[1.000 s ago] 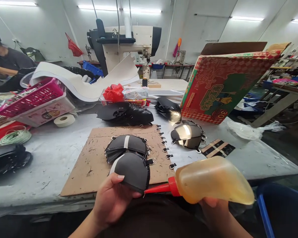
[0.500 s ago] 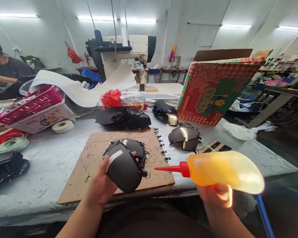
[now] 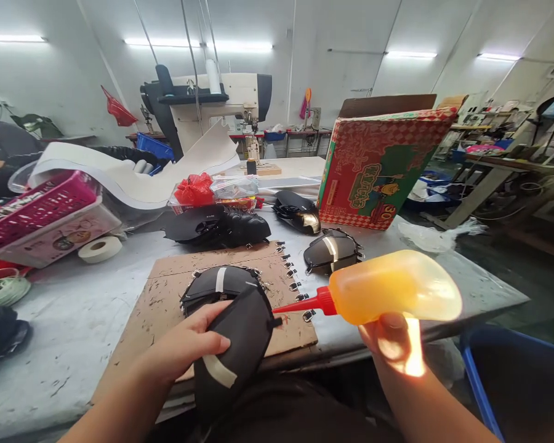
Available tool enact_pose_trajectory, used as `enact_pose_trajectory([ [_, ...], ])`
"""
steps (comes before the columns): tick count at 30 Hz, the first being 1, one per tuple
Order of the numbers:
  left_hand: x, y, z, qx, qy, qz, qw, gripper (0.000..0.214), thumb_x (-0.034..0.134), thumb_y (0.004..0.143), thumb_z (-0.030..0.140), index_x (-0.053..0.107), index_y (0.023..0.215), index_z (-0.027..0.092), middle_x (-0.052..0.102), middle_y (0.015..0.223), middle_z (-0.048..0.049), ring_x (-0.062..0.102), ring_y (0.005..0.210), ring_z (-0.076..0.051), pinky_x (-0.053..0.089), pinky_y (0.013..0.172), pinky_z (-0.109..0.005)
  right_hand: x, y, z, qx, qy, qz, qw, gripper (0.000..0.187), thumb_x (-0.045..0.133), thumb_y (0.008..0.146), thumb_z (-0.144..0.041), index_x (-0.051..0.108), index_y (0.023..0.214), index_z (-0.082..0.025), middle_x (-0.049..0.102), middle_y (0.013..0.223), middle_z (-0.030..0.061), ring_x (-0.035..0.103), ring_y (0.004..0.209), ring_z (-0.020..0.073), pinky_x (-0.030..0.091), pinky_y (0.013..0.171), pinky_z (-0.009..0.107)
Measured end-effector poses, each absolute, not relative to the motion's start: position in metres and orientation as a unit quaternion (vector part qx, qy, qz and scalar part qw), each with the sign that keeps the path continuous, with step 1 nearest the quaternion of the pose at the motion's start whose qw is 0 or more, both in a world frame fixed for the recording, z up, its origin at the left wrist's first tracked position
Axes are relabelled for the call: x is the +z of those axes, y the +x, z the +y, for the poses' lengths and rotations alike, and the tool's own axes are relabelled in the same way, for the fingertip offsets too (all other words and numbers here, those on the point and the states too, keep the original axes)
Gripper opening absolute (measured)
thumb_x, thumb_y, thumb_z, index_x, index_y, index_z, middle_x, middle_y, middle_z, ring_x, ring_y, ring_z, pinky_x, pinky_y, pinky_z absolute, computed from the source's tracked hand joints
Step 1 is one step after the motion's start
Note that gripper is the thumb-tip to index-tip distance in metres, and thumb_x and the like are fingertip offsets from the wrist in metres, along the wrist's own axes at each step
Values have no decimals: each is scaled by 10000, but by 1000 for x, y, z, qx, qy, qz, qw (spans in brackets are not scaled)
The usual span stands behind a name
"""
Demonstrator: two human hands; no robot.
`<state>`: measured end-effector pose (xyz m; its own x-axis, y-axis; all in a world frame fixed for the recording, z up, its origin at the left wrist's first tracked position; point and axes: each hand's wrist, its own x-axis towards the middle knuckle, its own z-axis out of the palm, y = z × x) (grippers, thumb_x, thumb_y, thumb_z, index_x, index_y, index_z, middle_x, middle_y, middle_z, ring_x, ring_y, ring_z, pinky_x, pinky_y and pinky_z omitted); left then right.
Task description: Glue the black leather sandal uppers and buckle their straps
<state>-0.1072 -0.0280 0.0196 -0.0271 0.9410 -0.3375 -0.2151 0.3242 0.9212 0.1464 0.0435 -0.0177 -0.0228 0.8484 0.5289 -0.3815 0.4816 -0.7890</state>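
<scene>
My left hand (image 3: 198, 338) grips a black curved padded panel (image 3: 244, 326) with a pale tape strip, tilted in front of the cardboard. My right hand (image 3: 390, 338) is closed round a squeeze bottle (image 3: 392, 286) of yellow liquid, held on its side. Its red nozzle (image 3: 300, 304) points left, the tip at or very near the panel's right edge by a small black tab; contact is hard to tell. Behind the panel lies another black padded piece (image 3: 219, 283) with a tape strip. Small buckles on black tabs (image 3: 290, 272) line the right edge of the cardboard (image 3: 138, 307).
Further back sit black pieces (image 3: 212, 224) and a taped black piece (image 3: 333, 249). A red and green carton (image 3: 378, 172) leans at the right. At left are a magenta basket (image 3: 41, 209) and a tape roll (image 3: 100, 248). A sewing machine (image 3: 216, 98) stands behind.
My left hand has turned the panel over to another angle, its tape strip now lower. The bottle has moved left, bringing the nozzle tip to the panel's edge. The camera view has shifted right.
</scene>
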Motion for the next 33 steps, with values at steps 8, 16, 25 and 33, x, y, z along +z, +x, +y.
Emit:
enact_pose_trajectory([
  [8, 25, -109, -26, 396, 428, 499, 641, 430, 633, 507, 43, 732, 890, 211, 723, 816, -63, 642, 704, -259, 490, 579, -280, -44, 156, 60, 479, -215, -541, 657, 291, 673, 678, -470, 637, 875, -259, 658, 834, 34, 629, 703, 210, 549, 605, 331],
  [16, 33, -106, -22, 340, 475, 510, 631, 497, 617, 508, 26, 704, 983, 142, 710, 916, -89, 623, 814, -266, 489, 650, -255, -41, 157, 60, 495, -199, -553, 640, 205, 659, 709, -405, 621, 835, -248, 668, 892, 44, 643, 769, 230, 547, 677, 359],
  [25, 26, -110, -18, 324, 432, 505, 673, 580, 578, 479, 76, 672, 1017, 270, 691, 991, 29, 599, 939, -246, 482, 748, -290, -43, 155, 58, 491, -190, -519, 674, 313, 702, 662, -378, 605, 936, -264, 655, 859, 24, 641, 736, 236, 562, 607, 346],
  [33, 20, -109, -16, 368, 409, 476, 687, 508, 637, 464, 67, 715, 905, 305, 712, 916, 49, 635, 812, -183, 492, 674, -221, -45, 156, 58, 452, -182, -531, 693, 223, 662, 696, -395, 618, 830, -223, 646, 819, 39, 638, 756, 229, 557, 655, 353],
])
